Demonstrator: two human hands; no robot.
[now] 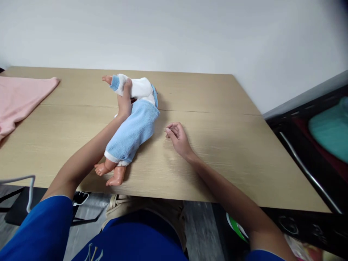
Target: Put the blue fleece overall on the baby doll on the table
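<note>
A baby doll (130, 127) lies on the wooden table (217, 145), dressed in light blue trousers and a white top with blue cuffs. Its bare feet point toward me at the table's front edge. My left hand (124, 101) is closed round the doll's upper body and white sleeve, its thumb on the arm. My right hand (178, 137) rests on the table just right of the doll, apart from it, fingers curled loosely inward with nothing visible in them.
A pink cloth (19, 98) lies at the table's far left. A dark case with a teal item (330, 128) stands to the right of the table. A white cable (27, 181) hangs at the lower left. A white wall runs behind.
</note>
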